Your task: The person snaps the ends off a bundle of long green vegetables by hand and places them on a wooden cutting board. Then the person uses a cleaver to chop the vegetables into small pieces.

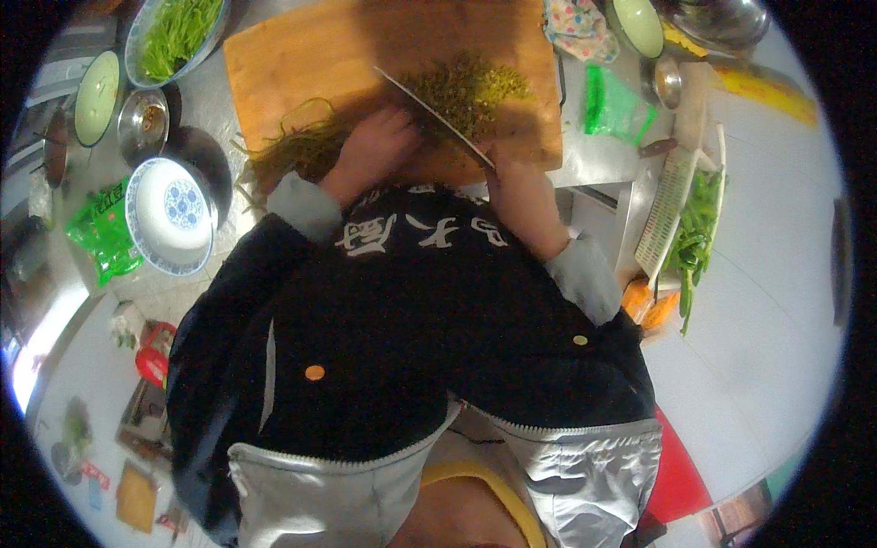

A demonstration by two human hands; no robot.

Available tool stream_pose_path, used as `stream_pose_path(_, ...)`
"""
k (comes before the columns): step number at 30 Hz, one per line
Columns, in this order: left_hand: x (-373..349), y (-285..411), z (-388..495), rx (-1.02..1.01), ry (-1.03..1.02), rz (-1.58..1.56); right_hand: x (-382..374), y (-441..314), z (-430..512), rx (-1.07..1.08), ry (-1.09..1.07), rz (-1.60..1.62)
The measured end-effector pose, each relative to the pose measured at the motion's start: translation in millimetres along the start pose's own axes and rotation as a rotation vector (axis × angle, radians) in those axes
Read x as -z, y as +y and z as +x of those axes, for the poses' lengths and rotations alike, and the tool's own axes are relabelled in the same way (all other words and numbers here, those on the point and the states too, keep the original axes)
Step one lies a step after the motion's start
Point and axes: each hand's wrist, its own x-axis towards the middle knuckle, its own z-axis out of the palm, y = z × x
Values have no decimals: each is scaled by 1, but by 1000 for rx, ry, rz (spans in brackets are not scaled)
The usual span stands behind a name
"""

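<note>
My right hand [517,192] grips a knife [438,118], its blade slanting up and left over a wooden cutting board [294,55]. Against the blade's far side lies a pile of finely chopped green vegetable [466,85], paler at its right end. My left hand [377,147] is on long, thin green stalks [294,147] at the board's near left; its fingers are in shadow, left of the blade and apart from it. Some stalks hang over the board's edge. The knife's handle is mostly hidden by my right hand.
Left stand a bowl of cut greens [175,34], a pale green bowl [97,99], a small metal bowl [142,123] and a blue-and-white bowl [171,216] beside a green packet [103,233]. Right are a spotted cloth [582,31], a green-edged plastic bag [616,106] and a basket of green vegetables [695,219].
</note>
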Motion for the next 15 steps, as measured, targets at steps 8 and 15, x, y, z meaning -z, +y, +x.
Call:
stream_pose_path(8,-5,0,-4,11,17,2,-38,-16,52,41,87,4)
stream_pose_path(15,-2,2,-3,48,-30,-10,4,-10,-3,23,45,62)
